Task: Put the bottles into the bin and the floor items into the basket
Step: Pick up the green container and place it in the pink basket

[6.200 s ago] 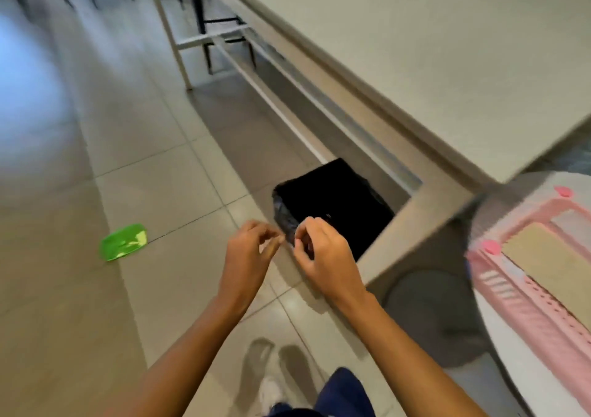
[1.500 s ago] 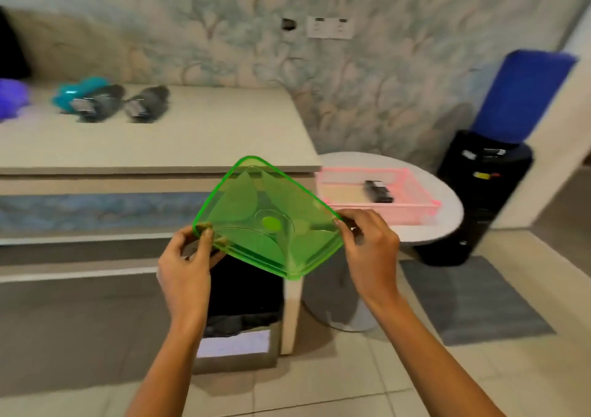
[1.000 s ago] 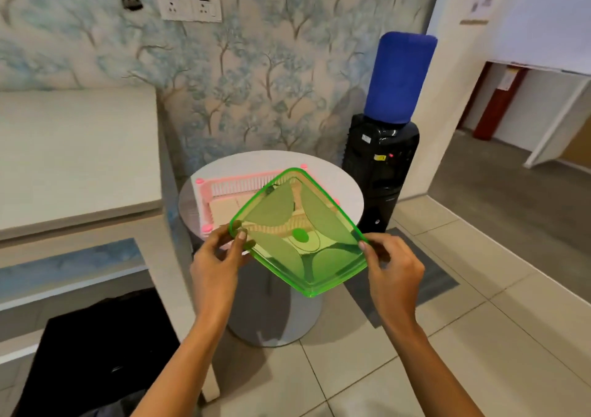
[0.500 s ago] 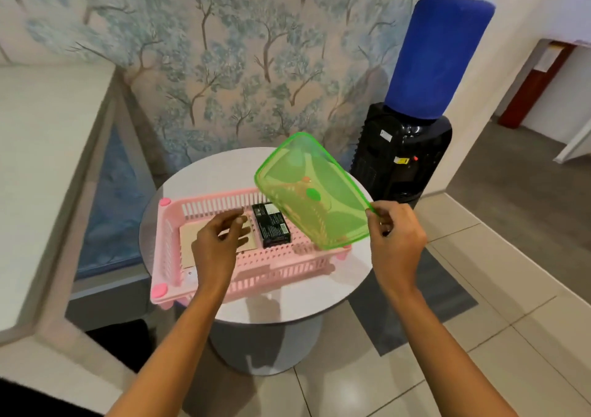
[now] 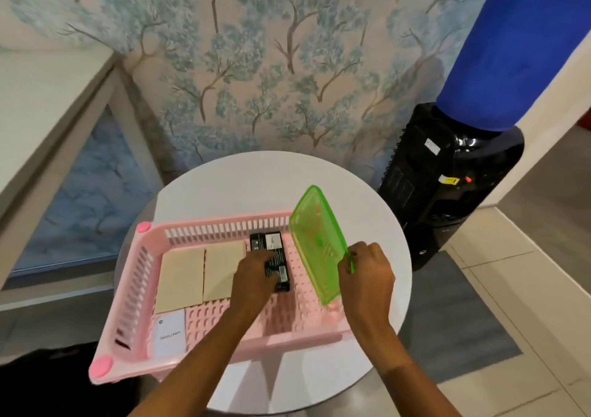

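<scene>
Pink basket is the landmark, sitting on the round white surface. Left of the basket: edge of a long pale surface, w/ a black mass low in the corner below it (can't tell what it is). Inside the basket, near its left wall at the front, lies a white card; behind that, two tan flat pieces lie side by side on the basket floor, touching or nearly so. Next over, near the basket's back wall, a black box lies flat. Left hand reaches into the basket's middle, fingers curled down onto the black box; grip looks loose, can't tell if it's actually gripping the box or just resting on it. At the basket's right end the green lid stands tilted on edge, its lower part inside the basket by the right wall, its top above the rim. Right hand is just right of the basket, grip closed in a pinch on the lid's right edge, holding it up. Further right of the basket: black water dispenser w/ blue bottle cover on top, by the tree-pattern wall; grey mat on the tile floor below.
</scene>
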A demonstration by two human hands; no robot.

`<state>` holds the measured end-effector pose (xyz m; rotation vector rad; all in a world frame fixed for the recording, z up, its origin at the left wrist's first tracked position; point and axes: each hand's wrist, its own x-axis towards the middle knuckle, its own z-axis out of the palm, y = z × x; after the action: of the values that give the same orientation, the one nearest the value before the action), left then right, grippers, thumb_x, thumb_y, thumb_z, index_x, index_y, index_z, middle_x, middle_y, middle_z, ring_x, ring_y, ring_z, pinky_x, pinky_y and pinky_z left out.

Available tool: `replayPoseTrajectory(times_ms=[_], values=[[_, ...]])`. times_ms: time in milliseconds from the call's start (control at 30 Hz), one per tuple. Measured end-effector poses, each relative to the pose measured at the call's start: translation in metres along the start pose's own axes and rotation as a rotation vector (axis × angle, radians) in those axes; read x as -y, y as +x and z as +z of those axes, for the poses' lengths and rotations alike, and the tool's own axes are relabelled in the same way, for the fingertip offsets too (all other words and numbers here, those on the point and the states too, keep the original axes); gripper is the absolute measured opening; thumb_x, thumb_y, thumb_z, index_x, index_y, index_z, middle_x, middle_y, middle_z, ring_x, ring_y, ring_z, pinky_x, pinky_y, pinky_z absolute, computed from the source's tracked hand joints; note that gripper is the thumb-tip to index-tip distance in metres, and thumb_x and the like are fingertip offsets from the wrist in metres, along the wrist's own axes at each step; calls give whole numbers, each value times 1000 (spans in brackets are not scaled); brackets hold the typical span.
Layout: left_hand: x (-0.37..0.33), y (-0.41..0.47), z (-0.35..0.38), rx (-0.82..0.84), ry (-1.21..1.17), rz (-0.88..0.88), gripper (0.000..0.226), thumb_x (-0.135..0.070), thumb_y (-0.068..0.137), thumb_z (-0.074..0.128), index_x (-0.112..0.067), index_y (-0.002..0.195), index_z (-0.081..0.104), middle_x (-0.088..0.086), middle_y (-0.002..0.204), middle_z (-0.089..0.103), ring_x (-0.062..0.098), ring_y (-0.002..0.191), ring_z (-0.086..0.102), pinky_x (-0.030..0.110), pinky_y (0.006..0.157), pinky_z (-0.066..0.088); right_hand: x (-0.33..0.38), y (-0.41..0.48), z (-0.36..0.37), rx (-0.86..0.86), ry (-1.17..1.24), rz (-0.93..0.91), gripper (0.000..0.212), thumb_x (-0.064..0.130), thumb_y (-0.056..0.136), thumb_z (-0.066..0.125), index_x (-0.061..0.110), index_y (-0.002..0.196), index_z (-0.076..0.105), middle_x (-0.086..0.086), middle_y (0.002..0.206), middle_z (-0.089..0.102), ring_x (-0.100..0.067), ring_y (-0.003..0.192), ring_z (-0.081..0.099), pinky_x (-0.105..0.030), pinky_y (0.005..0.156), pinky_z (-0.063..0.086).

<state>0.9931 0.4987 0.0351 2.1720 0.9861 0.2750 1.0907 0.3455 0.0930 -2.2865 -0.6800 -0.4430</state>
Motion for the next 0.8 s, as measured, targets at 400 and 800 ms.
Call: replayPoseTrajectory(times_ms=[400, 800], values=[[-4, 32, 56, -6, 367, -162, 69, -49, 81, 66, -22, 138, 40, 16, 157, 6, 41, 136, 23, 47, 103, 41, -5, 24, 37, 195, -33, 34, 15, -6, 68, 73, 3, 76, 65, -12, 72, 59, -29, 58, 57, -32, 50, 44], [3, 20, -19, 16, 117, -258, 92, -21, 65, 82, -4, 139, 31, 23, 132, 31, 41, 121, 38, 45, 101, 40, -8, 37, 36, 163, -27, 44, 11, -3, 76, 68, 4, 85, 65, -13, 81, 60, -32, 69, 59, -33, 57, 46]])
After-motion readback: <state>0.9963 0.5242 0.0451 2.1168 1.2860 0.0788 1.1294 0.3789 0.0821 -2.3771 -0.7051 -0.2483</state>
